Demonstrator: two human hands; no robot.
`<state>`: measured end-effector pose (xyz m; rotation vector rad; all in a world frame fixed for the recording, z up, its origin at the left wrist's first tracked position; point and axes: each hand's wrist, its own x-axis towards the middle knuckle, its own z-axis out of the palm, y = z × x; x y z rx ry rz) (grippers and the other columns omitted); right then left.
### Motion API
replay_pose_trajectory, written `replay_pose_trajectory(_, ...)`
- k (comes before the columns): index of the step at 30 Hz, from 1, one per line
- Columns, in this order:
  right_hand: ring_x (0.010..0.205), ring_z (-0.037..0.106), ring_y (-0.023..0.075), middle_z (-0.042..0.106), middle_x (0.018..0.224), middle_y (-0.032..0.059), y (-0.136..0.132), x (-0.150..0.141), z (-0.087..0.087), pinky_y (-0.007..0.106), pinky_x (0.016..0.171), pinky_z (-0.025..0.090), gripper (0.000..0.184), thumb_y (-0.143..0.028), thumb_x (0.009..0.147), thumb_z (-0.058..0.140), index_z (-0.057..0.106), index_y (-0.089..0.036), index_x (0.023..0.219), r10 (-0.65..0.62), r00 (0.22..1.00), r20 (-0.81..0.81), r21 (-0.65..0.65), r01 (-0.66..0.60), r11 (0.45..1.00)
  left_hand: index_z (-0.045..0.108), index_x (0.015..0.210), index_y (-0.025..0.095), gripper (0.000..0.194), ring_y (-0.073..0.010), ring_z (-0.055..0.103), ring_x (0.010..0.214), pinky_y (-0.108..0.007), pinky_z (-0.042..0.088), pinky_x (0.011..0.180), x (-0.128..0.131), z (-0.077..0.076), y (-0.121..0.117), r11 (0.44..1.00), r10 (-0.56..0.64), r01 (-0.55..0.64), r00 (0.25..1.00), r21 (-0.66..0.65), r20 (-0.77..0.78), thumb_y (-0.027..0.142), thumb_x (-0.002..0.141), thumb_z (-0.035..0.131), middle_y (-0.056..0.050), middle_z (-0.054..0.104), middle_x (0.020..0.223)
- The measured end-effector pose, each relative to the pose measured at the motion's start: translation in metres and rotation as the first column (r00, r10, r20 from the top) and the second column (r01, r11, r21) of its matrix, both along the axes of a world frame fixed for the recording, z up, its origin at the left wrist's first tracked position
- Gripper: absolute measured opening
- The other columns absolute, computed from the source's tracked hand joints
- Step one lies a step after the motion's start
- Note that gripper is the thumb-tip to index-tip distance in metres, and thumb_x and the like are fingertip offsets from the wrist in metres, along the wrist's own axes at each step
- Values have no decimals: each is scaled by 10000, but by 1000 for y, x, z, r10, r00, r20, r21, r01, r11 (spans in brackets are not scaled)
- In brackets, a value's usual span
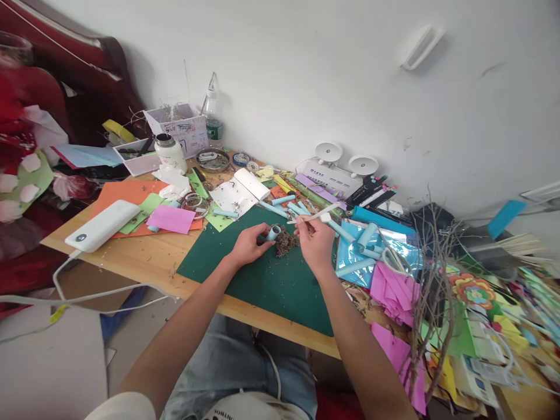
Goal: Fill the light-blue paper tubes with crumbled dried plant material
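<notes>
On the dark green cutting mat point(262, 294), my left hand point(249, 245) has its thumb and fingers closed around a short light blue paper tube point(274, 232), its open end tilted up. A pile of brown, crumbly bits point(286, 243) lies right beside the tube. To the right of the pile, my right hand point(317, 239) pinches a thin pale stick point(322, 211) that slants up to the right. The fingers partly hide the stick's lower end, near the pile. Several rolled light blue paper tubes point(341, 230) lie past my right hand.
At the left lies a white power bank point(102, 226) with a cable. Behind stand a white bottle point(170, 153), a metal dish point(212, 158) and a paper roll point(251, 185). Scissors point(397, 259), pink paper point(396, 291) and upright dry twigs point(431, 291) crowd the right side.
</notes>
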<state>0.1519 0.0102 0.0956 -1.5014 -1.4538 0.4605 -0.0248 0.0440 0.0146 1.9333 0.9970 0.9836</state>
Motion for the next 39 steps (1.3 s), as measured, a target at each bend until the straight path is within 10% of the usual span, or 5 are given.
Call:
replay_pose_trajectory(21,544,563,145,629,600,5,10,-17,7,254,558,422,248,-335,908,505,676,-189,801,320,934,159,-110,-305,946,545,875,202,149,-142,578,744,-246,541,650,0,-2,1,1000,6,-6,1000,21,9,312,801,614,-10,601,835)
replay_pose_trajectory(39,713,625,190,687,746,52,19,-18,9,286,688,446,223,-223,898,487,653,-197,751,293,885,362,-20,-307,952,538,882,211,144,-153,590,756,-255,540,659,-1,-1,1,999,6,-6,1000,32,-7,306,800,610,-14,618,853)
